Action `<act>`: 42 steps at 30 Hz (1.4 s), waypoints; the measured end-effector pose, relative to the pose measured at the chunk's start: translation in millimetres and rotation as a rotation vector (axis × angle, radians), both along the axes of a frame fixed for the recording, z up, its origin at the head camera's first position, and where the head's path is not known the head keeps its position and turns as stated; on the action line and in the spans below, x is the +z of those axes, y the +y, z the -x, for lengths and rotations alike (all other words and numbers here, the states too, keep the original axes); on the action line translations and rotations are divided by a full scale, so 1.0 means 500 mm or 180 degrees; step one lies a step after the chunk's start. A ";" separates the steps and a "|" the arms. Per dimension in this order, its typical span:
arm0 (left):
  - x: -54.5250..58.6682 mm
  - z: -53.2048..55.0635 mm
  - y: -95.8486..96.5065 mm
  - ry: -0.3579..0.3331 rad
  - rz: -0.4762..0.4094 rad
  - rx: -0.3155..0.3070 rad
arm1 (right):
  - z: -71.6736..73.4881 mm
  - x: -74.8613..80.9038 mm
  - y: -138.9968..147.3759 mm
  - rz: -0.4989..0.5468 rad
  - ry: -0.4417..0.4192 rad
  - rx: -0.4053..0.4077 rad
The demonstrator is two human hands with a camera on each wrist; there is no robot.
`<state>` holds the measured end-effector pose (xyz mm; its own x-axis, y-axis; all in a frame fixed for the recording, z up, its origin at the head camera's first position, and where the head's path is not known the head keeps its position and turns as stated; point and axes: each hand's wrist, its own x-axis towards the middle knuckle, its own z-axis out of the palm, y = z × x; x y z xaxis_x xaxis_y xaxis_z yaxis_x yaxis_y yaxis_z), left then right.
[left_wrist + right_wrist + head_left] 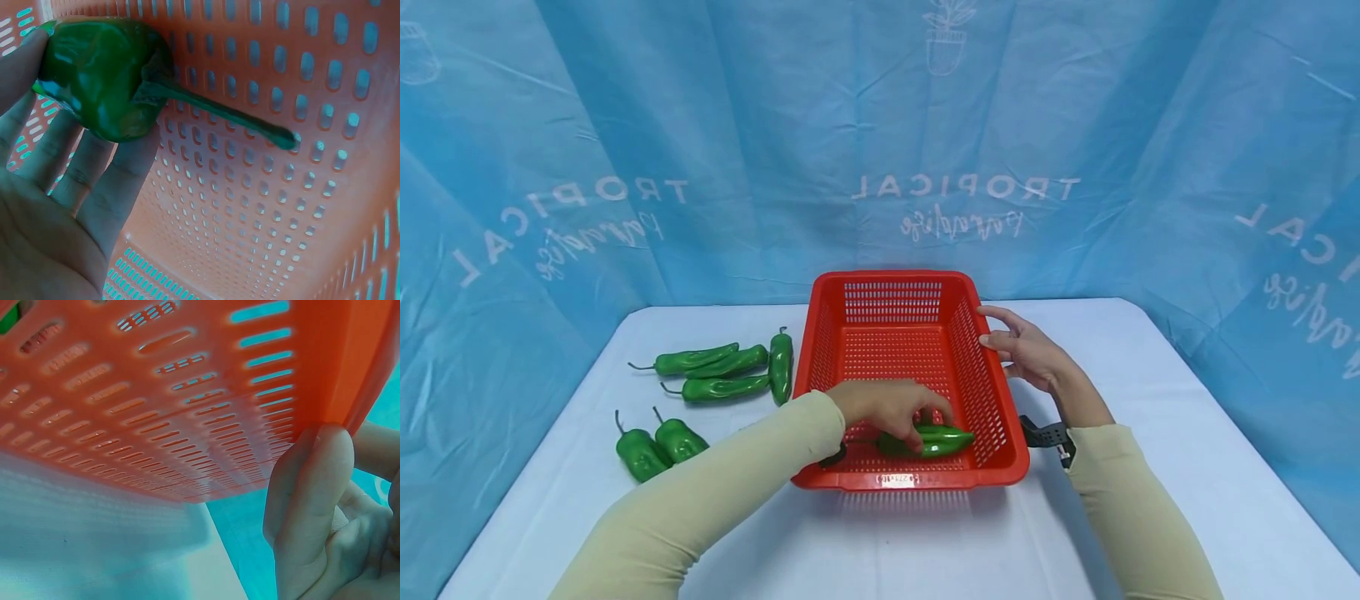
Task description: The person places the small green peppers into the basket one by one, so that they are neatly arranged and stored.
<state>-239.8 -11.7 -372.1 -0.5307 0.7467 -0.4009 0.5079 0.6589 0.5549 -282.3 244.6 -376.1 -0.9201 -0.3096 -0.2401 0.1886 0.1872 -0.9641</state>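
My left hand reaches into the red plastic basket and pinches a green pepper near the basket's front wall. In the left wrist view, the thumb lies on the pepper's side, the fingers spread along its underside, and its long stem points right. The head view shows the pepper low in the basket, partly covered by the hand. My right hand holds the basket's right rim from outside; in the right wrist view, fingertips press up under the rim.
Left of the basket lie several long green peppers and two stubbier ones nearer the front. A white cloth covers the table. Blue printed curtains hang behind and at both sides. A black strap circles the right wrist.
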 end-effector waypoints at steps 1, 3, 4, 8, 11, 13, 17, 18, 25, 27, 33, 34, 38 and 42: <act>0.002 0.000 -0.001 -0.0012 -0.0002 0.0012 | 0.000 0.000 0.000 -0.0006 0.0004 -0.0001; 0.003 0.001 -0.002 -0.0037 -0.0011 0.0021 | 0.000 0.000 -0.001 -0.0007 0.0005 -0.0012; 0.004 0.001 -0.002 -0.0042 -0.0014 0.0026 | 0.001 0.000 -0.001 -0.0007 0.0006 -0.0019; 0.005 0.002 -0.005 -0.0063 -0.0021 0.0035 | 0.000 -0.001 0.000 -0.0032 -0.0002 -0.0038; 0.004 0.001 -0.005 -0.0031 0.0002 0.0018 | -0.001 -0.002 0.000 -0.0060 0.0003 -0.0033; 0.004 0.002 -0.005 0.0036 0.0032 -0.0024 | -0.001 -0.001 0.000 -0.0054 0.0009 -0.0026; 0.004 0.001 -0.004 0.0094 0.0088 -0.0119 | 0.000 -0.001 -0.001 0.0014 -0.0001 0.0002; 0.004 0.000 -0.003 0.0085 0.0101 -0.0134 | 0.000 -0.001 -0.001 0.0031 -0.0005 0.0009; 0.002 -0.004 -0.001 -0.0036 0.0121 -0.0216 | -0.001 -0.002 -0.001 0.0065 -0.0001 0.0017; 0.002 -0.005 0.000 -0.0099 0.0100 -0.0228 | -0.001 -0.003 -0.001 0.0053 -0.0003 0.0003; 0.004 -0.013 0.002 -0.0236 0.0135 -0.0240 | -0.002 -0.005 -0.001 -0.0001 0.0020 -0.0024; 0.005 -0.013 0.003 -0.0243 0.0153 -0.0242 | -0.002 -0.005 -0.001 -0.0001 0.0022 -0.0024; 0.005 -0.014 0.003 -0.0290 0.0193 -0.0223 | -0.001 -0.005 -0.001 0.0015 0.0013 -0.0018; 0.006 -0.013 0.002 -0.0294 0.0200 -0.0233 | -0.001 -0.004 -0.001 0.0025 0.0004 -0.0011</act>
<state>-233.2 -10.8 -369.2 -0.4345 0.7539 -0.4928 0.5046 0.6570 0.5602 -281.7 244.1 -377.9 -0.9214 -0.3082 -0.2366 0.1882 0.1790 -0.9657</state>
